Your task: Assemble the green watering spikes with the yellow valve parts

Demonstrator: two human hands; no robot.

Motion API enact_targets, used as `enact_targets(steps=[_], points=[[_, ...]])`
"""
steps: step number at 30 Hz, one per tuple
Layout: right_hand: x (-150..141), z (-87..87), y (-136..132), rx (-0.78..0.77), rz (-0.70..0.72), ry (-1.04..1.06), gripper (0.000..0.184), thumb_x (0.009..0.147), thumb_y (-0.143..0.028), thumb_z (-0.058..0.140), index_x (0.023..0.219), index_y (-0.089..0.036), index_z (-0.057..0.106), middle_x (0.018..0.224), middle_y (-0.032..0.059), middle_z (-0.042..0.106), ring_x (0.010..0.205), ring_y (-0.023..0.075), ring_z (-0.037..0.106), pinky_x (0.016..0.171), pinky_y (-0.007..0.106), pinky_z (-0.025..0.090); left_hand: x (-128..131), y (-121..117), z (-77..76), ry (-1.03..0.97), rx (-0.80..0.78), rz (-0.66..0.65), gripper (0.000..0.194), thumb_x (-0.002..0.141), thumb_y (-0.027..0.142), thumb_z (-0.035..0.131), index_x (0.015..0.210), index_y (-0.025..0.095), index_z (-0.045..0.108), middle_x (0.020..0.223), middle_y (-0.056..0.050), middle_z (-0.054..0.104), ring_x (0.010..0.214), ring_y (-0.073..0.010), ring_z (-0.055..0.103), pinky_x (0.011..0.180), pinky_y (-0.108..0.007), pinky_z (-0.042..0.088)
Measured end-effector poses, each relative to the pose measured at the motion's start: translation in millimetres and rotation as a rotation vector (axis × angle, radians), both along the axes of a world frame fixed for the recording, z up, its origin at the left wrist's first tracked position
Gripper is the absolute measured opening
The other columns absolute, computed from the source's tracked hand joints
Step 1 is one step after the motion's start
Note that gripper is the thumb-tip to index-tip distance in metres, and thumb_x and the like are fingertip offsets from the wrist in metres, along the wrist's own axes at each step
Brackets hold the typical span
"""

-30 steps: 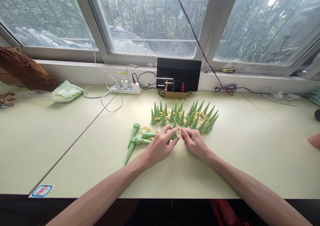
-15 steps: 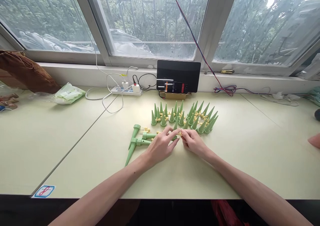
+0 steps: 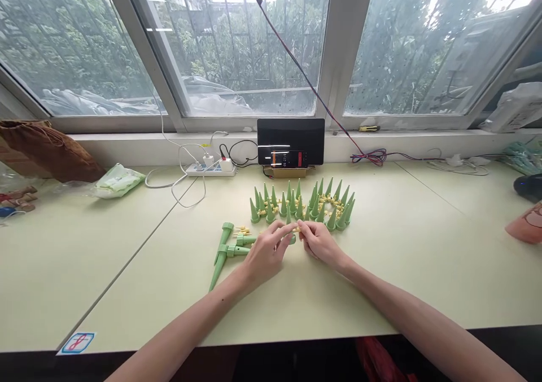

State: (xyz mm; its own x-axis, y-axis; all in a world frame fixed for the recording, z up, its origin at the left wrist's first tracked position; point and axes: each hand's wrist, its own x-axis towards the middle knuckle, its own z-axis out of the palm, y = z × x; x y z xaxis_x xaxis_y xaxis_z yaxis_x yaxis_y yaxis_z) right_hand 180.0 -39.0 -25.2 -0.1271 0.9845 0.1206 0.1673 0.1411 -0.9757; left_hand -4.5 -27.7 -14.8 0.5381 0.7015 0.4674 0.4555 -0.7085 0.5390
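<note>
Green spikes (image 3: 218, 269), four lying, left hand (image 3: 267, 252) near, one fitting (image 3: 296, 230) in right hand (image 3: 320, 243)

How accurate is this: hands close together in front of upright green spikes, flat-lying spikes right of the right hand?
Wrong side: the flat-lying spikes are left of the left hand, per the head view. It and the right hand are close together in front of the upright green spikes.

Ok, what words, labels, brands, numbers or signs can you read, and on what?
"27": phone, turned sideways; its other digits too small to be sure.
Sticker, table corner: red looped mark, no certain character.
Green-and-white packet, white plastic bag at far right: any print too blurred.
</note>
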Motion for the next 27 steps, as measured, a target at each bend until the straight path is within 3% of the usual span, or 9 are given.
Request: enact_targets(steps=[4, 8, 16, 27], points=[[0, -2.7, 3, 0.081, -0.062, -0.102, 0.049, 0.098, -0.055, 0.042, 0.066, -0.020, 0.053, 0.042, -0.0056, 0.039, 0.039, 0.0120, 0.037, 0.045, 0.026, 0.031, -1, 2, 4.2, -0.015, -0.028, -0.004, 0.026, 0.099, 0.021, 0.048, 0.121, 0.024, 0.063, 0.087, -0.001, 0.059, 0.060, -0.0086, 0.050, 0.061, -0.023, 0.045], [-1, -5.7, 3, 0.206, -0.141, -0.234, 0.049, 0.100, -0.050, 0.041, 0.065, -0.019, 0.056, 0.050, -0.0032, 0.042, 0.047, 0.0126, 0.039, 0.050, 0.027, 0.029, -7, 6, 5.4, 0.008, -0.018, 0.119, 0.024, 0.096, 0.022, 0.054, 0.120, 0.023, 0.060, 0.092, -0.001, 0.063, 0.056, -0.0078, 0.051, 0.059, -0.023, 0.046], [-5, -10.1, 1, 0.265, -0.052, -0.301, 0.046, 0.100, -0.044, 0.041, 0.063, -0.019, 0.053, 0.051, -0.0033, 0.044, 0.048, 0.0122, 0.038, 0.051, 0.026, 0.028, -2, 23, 10.3, 0.361, 0.143, 0.341, 0.030, 0.095, 0.023, 0.054, 0.125, 0.022, 0.054, 0.084, -0.002, 0.066, 0.063, -0.0162, 0.061, 0.055, -0.025, 0.041], [-7, -10.2, 1, 0.279, -0.003, -0.334, 0.044, 0.101, -0.040, 0.042, 0.062, -0.020, 0.050, 0.053, -0.0023, 0.047, 0.049, 0.0131, 0.041, 0.053, 0.026, 0.029, 15, 37, 11.5, 0.632, 0.128, 0.427, 0.038, 0.099, 0.024, 0.046, 0.137, 0.020, 0.048, 0.089, -0.008, 0.070, 0.073, -0.0248, 0.069, 0.056, -0.028, 0.040]])
